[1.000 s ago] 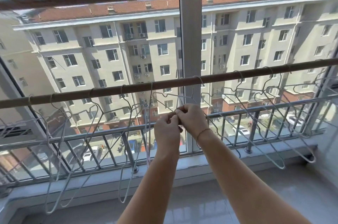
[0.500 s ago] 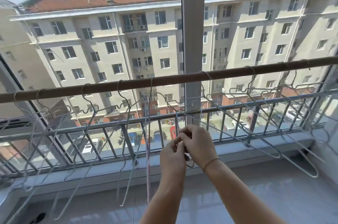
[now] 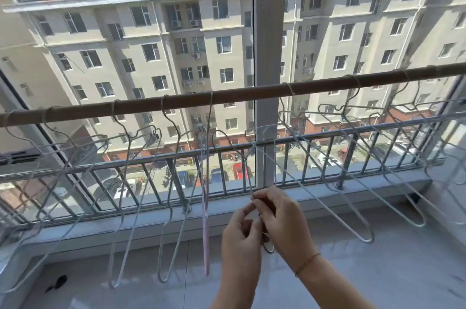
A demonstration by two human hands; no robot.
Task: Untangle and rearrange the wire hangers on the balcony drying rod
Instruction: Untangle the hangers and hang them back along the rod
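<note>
The rod (image 3: 176, 103) is pretty crowded: wire hangers (image 3: 163, 279) hang off it nearly end to end, overlapping and crossing at the left and far right, so there's no clean way through there. The widest bare stretch of rod is mid-span, in front of the window post (image 3: 268, 31). The left hand (image 3: 242, 230) and right hand (image 3: 280, 218) sit low, between an edge-on pink hanger (image 3: 205, 220) and long slanted ones. The railing (image 3: 151, 161) blocks everything behind, and it's open above the floor (image 3: 353, 278).

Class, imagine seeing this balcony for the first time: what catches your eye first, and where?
Low in the middle, the left hand and right hand pinch a wire hanger. Above them, a brown drying rod crosses the window, strung with pale wire hangers. A beige apartment block fills the view beyond.
</note>
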